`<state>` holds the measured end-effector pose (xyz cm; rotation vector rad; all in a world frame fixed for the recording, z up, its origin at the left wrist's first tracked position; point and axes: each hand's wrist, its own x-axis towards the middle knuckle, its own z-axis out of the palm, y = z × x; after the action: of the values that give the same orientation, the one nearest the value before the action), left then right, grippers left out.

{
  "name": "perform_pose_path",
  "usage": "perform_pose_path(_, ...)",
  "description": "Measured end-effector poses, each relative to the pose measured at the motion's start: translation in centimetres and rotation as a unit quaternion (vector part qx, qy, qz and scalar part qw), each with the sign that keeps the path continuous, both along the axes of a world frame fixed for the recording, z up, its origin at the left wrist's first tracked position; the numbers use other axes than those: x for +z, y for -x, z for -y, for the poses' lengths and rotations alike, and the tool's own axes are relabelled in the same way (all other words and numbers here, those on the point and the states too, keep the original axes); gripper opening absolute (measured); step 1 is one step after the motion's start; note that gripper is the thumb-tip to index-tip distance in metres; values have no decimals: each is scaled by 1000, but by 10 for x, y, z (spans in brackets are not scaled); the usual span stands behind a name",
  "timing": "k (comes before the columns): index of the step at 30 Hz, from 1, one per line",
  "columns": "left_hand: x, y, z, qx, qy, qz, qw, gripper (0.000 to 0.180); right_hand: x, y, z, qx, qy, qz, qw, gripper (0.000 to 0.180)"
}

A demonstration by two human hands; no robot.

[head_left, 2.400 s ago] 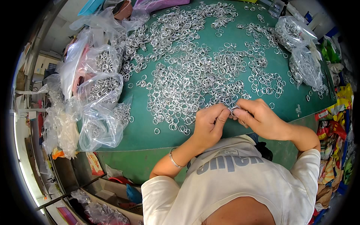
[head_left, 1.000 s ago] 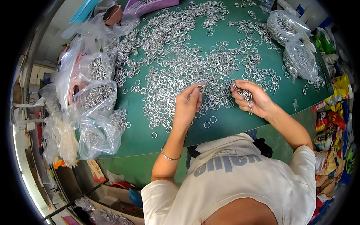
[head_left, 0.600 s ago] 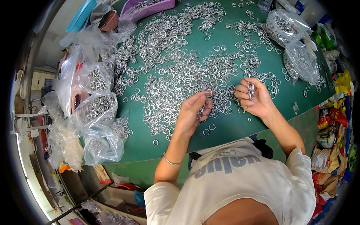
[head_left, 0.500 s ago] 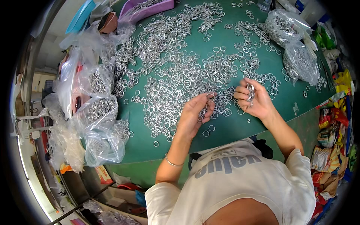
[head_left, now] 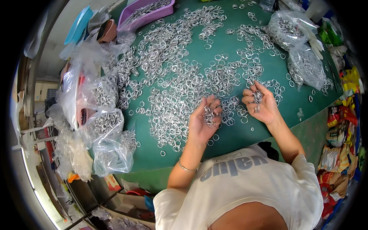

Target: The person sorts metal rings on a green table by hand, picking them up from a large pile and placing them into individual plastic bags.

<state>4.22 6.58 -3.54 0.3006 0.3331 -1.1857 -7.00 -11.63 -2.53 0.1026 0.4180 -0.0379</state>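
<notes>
Left hand (head_left: 203,125) first: a moment ago thumb and fingertip pinched one ring. That pinch is gone — the palm has rolled upward, fingers half curled and parted, a loose cluster of rings (head_left: 209,117) cupped in them. Right hand (head_left: 268,109), near it, is palm up much as before, fingers bent inward over a second cluster of rings (head_left: 257,96). Reading of it: single handling has given way to a handful on each side, with neither hand pinching one piece now. Count in either palm: cannot tell, the rings overlap.

Main spread of loose rings (head_left: 168,97) lies on the green tabletop (head_left: 239,132), beyond the hands and leftward. One stray ring (head_left: 163,153) sits apart toward the near edge; another small ring (head_left: 252,129) below the right hand.

Surroundings, left to right: clear bags of rings (head_left: 109,153) crowding the left side; blue basin (head_left: 78,27) and brown bowl (head_left: 109,32) at far left; purple tray (head_left: 152,17) with more rings; two filled bags (head_left: 306,67) at right; coloured packets (head_left: 332,157) piled past the edge.

Obstructions: the left-hand bags hem in that side. Both hands screen some rings beneath — the spread starts right at the left fingers, so reaching down there looks crowded.
</notes>
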Motion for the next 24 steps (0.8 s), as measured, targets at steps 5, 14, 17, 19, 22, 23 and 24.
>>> perform_pose_path(5,19,6,13,58,-85,-54,993,21,-15,20,26,38,-4,31,999,17)
perform_pose_path(14,-14,5,4,-10,53,-82,995,16,4,10,58,18,316,-38,948,30)
perform_pose_path(17,2,6,15,10,-65,-45,997,15,-5,8,68,24,182,43,982,28)
perform_pose_path(19,1,2,19,1,-128,8,992,25,4,2,60,33,216,-82,972,23)
perform_pose_path(22,7,3,26,34,-148,22,988,27,17,2,53,97,236,-118,960,18)
perform_pose_path(23,15,3,30,27,-157,22,987,27,19,6,61,85,240,-86,963,18)
perform_pose_path(24,10,1,28,12,-106,-1,994,26,21,10,70,74,243,-52,966,18)
